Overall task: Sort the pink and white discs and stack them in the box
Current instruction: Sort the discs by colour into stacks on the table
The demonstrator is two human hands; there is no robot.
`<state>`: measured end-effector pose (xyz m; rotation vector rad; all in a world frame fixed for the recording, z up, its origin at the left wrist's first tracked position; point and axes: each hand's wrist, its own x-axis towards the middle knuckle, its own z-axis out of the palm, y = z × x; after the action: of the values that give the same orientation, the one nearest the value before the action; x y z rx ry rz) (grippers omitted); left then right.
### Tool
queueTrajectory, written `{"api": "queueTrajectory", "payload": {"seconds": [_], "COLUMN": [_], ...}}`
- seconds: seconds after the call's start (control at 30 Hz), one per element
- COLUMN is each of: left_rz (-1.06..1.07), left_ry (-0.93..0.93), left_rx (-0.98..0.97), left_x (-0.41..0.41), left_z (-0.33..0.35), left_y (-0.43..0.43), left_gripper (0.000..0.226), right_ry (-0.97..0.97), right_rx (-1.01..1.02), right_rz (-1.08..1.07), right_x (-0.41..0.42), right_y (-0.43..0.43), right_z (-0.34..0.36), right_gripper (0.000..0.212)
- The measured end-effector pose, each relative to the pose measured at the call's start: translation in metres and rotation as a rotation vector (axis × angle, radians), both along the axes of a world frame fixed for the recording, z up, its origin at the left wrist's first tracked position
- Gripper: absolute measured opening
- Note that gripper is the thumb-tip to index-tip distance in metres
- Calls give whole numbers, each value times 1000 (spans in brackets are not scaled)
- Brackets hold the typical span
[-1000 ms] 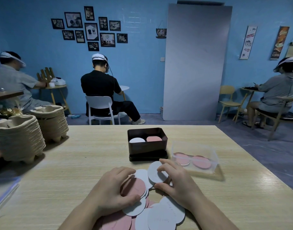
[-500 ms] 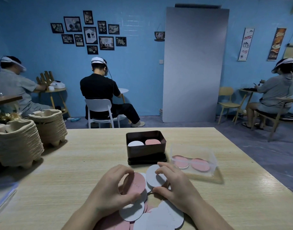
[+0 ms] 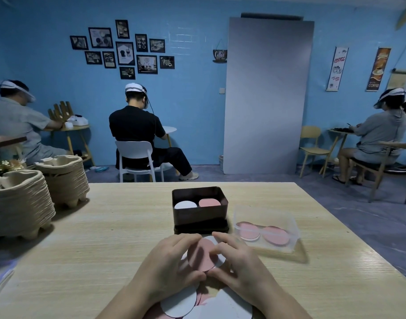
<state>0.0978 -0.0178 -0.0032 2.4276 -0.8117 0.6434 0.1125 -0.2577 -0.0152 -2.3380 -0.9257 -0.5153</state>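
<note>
A dark brown box [image 3: 200, 217] stands mid-table with a white disc [image 3: 185, 205] on its left side and a pink disc [image 3: 209, 202] on its right. Just in front of it, my left hand [image 3: 168, 265] and my right hand [image 3: 237, 261] hold a pink disc [image 3: 201, 255] tilted up between them, with a white disc [image 3: 218, 261] partly showing behind it. A loose pile of white and pink discs [image 3: 181, 303] lies at the table's near edge under my wrists.
A clear plastic tub [image 3: 266, 229] with two pink discs sits right of the box. Two stacks of pulp trays [image 3: 20, 203] stand at the table's left. Three seated people, chairs and small tables are behind the table, by the blue wall.
My hands have come together. The pink disc in my left hand now lies over the white disc that my right hand held, and both are lifted off the pile.
</note>
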Motion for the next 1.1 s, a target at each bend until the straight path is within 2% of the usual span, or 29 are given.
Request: {"api": "queueTrajectory", "payload": {"seconds": [0.23, 0.43, 0.73, 0.9, 1.1], "left_rz": [38, -5, -10, -7, 6], "left_ry": [-2, -9, -27, -35, 53], "left_rx": [-170, -175, -146, -134, -137], "left_x": [-4, -2, -1, -1, 0], "left_z": [-6, -10, -14, -14, -17], "left_y": [14, 5, 4, 4, 8], "left_gripper": [44, 46, 42, 38, 41], "right_ry": [-26, -3, -7, 3, 30], "right_rx": [69, 89, 108, 50, -18], "right_rz": [-17, 14, 11, 11, -6], "right_x": [-3, -4, -5, -5, -6], "right_y": [0, 4, 5, 7, 8], "right_z": [3, 4, 4, 3, 5], "right_gripper": [26, 35, 35, 34, 48]}}
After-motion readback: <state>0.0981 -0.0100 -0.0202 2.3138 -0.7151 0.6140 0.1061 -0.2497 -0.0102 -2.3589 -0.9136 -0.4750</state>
